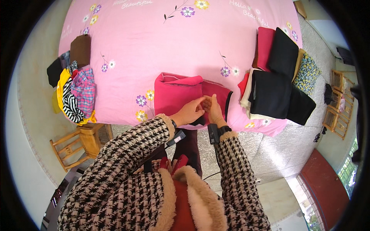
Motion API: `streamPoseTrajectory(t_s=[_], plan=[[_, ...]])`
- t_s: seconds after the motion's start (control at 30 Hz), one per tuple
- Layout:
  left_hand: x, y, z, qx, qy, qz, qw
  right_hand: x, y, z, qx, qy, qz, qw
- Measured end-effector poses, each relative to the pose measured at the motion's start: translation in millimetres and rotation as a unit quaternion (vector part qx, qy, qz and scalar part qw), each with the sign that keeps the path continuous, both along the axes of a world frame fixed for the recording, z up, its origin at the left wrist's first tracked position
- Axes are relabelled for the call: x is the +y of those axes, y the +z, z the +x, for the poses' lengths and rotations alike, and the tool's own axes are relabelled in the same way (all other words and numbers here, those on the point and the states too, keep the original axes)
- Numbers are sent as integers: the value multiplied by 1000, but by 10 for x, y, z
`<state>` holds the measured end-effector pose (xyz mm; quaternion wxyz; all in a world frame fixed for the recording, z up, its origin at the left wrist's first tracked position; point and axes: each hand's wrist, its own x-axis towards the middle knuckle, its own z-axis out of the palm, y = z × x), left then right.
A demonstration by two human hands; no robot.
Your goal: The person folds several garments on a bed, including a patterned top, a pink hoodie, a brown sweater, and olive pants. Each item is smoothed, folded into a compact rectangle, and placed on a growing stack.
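Observation:
A partly folded dark-pink garment (177, 95) with black edging lies at the near edge of the bed, its left part doubled over in layers. Above its middle my left hand (190, 110) and my right hand (213, 109) meet, fingers curled towards each other. Whether either hand pinches any cloth cannot be told, as the fingers overlap. A black trim end of the garment shows below the hands. Both wrists carry black straps, and a small black device sits on the right one.
The bed has a pink flowered sheet (162, 46). At right stand stacks of folded clothes, with black cloth (271, 93) on top. At left lie a brown folded cloth (80, 50) and a loose heap with a plaid shirt (84, 89). A wooden chair (89, 138) stands below left.

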<state>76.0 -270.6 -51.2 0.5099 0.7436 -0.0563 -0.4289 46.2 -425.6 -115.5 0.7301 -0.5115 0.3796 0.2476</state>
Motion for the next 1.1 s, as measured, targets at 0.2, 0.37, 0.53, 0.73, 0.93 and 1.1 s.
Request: streamPoseTrajectory(t_s=[0.2, 0.37, 0.53, 0.73, 0.93, 1.1], plan=[[510, 91, -33, -343, 117, 70, 930, 285, 574, -50, -287, 60, -417, 860], [1360, -45, 77, -121, 283, 165, 937, 893, 721, -68, -319, 139, -297, 889], [1353, -274, 81, 139, 253, 33, 957, 955, 191, 43, -245, 141, -368, 886], [1070, -88, 165, 168, 287, -31, 942, 1026, -9, 64, -213, 59, -434, 873], [1182, 423, 425, 31, 268, -5, 963, 1489, 78, 333, -179, -28, -323, 929], [1161, 815, 427, -125, 126, 140, 974, 1500, 4, 457, -150, -18, -95, 984]])
